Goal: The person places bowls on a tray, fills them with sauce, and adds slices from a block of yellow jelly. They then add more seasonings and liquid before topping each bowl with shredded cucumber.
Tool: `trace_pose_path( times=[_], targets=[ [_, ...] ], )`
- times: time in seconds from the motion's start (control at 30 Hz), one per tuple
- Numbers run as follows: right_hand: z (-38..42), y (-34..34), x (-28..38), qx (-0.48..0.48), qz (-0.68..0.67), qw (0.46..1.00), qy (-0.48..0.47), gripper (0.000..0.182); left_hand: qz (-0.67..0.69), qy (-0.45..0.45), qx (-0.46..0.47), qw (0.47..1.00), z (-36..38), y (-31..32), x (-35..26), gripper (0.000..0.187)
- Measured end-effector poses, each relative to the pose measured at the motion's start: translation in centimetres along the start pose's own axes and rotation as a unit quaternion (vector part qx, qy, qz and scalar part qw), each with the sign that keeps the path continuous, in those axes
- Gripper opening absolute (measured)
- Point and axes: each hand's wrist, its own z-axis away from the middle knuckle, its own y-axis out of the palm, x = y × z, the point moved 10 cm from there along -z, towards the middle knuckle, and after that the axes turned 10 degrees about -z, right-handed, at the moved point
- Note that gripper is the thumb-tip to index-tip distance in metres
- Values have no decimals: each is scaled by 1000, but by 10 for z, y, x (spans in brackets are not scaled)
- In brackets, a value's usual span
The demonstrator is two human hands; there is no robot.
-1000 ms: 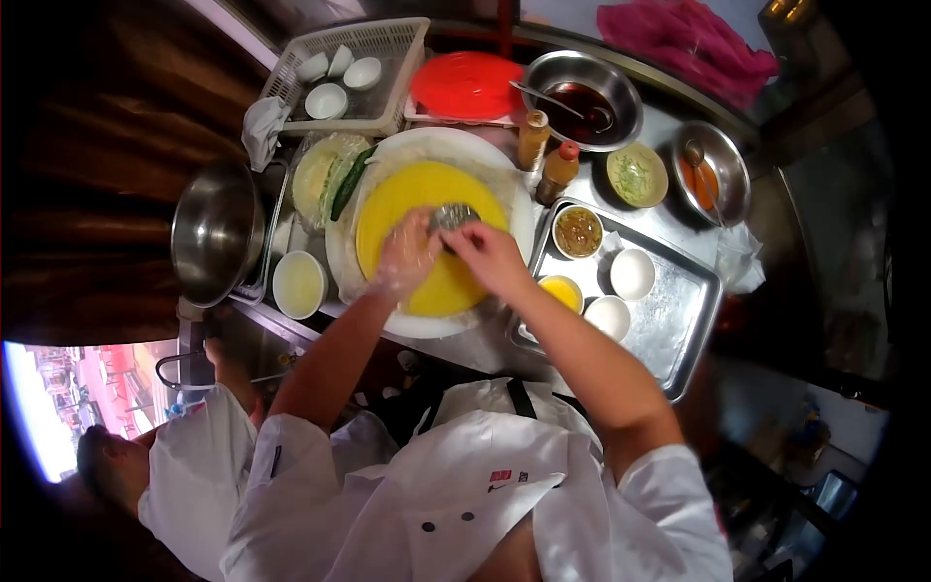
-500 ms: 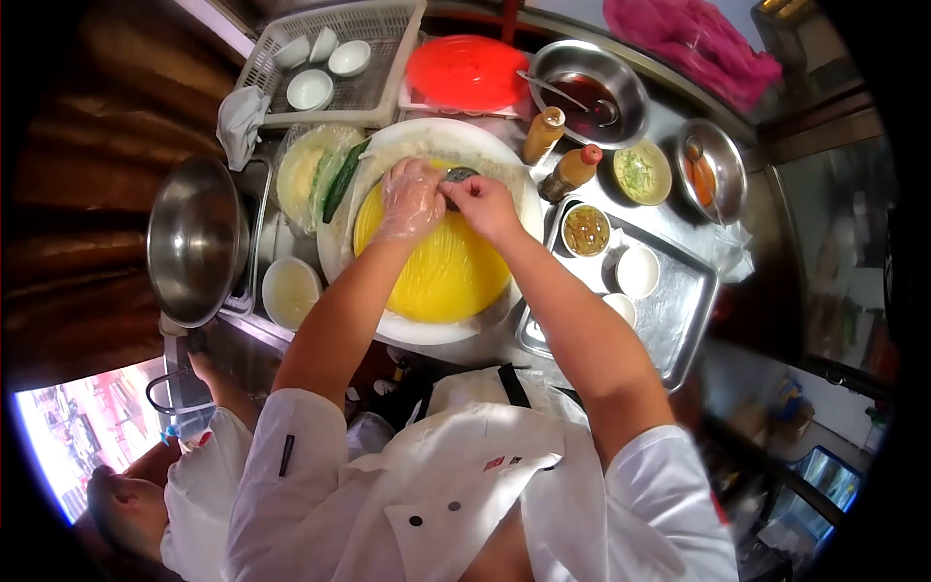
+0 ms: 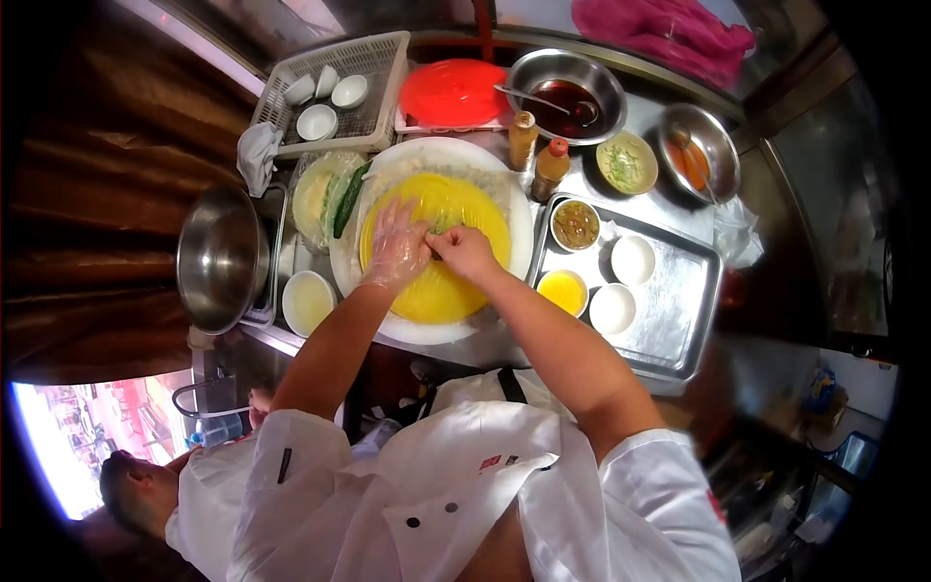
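A round yellow sheet lies flat on a large white plate in the middle of the counter. My left hand, in a clear plastic glove, rests on the sheet's left side with its fingers spread. My bare right hand meets it at the fingertips and is closed on a small metal thing, mostly hidden between the two hands, near the sheet's middle.
Around the plate: a big steel bowl, a cucumber, a white bowl, a basket of small bowls, a red lid, a sauce bowl, two bottles, a steel tray holding small bowls. Another person is at lower left.
Both hands moved from the sheet's far edge back toward its middle. The small round metal thing, plainly seen earlier, is now mostly covered by my fingers.
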Motion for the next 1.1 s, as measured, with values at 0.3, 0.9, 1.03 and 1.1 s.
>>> trace_pose_path(
  times=[0.3, 0.9, 1.03, 1.1],
  targets=[
    [35, 23, -26, 7, -31, 999, -23, 45, 0, 21, 40, 999, 39, -4, -15, 39],
    [111, 56, -41, 102, 22, 992, -66, 34, 36, 208, 104, 972, 112, -50, -38, 66],
    [130, 64, -51, 137, 32, 985, -98, 30, 1, 224, 158, 962, 121, -49, -40, 85],
    [137, 66, -55, 153, 63, 979, -116, 28, -14, 249, 168, 954, 122, -37, -45, 90]
  ],
)
